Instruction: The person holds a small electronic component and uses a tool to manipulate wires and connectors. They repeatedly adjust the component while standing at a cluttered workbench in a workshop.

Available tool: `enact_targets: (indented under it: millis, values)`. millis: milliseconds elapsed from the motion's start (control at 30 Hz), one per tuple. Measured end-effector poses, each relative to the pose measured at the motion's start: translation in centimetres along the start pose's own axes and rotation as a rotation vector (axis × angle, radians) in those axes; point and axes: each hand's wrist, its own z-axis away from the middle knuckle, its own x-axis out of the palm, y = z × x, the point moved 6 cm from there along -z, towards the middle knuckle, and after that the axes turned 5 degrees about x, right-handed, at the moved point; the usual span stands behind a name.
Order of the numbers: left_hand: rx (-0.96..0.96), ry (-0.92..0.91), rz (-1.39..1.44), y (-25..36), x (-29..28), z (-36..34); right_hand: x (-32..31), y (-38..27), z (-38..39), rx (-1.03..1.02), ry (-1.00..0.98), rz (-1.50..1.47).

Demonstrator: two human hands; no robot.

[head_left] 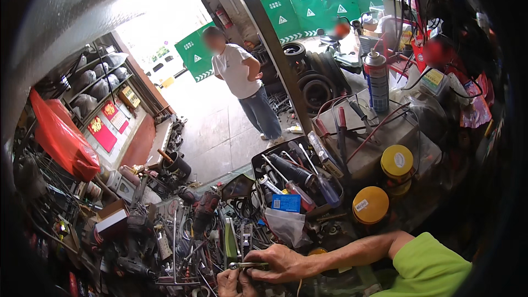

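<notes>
At the bottom of the head view, my right hand (281, 264) is closed around a short shiny metal tool (248, 265). The tool has a rounded end and looks like a small wrench. Just below that end, my left hand (235, 284) is closed in a pinch, its fingertips close to the tool. What lies between those fingers is hidden. Beyond both hands is a cluttered bench, with a green strip-shaped object (230, 239) and a dark metal piece (246, 243) nearest to them.
A black tool bin (258, 160) holds screwdrivers. Yellow-lidded tubs (370, 204) and a spray can (376, 80) stand at right. A cordless drill (206, 209) lies among cables and loose tools. Beyond the bench, a person (242, 74) in a white shirt stands in the doorway.
</notes>
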Motion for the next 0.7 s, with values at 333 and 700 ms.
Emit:
enact_targets:
  millis: [333,700]
  values:
    - [-0.169,-0.033,0.038,0.7,-0.7,0.7,0.4,0.1,0.4,-0.041,0.041,0.135]
    - [-0.348,-0.216,0.191,-0.7,-0.6,0.9,1.0,0.1,0.5,-0.022,-0.057,0.191]
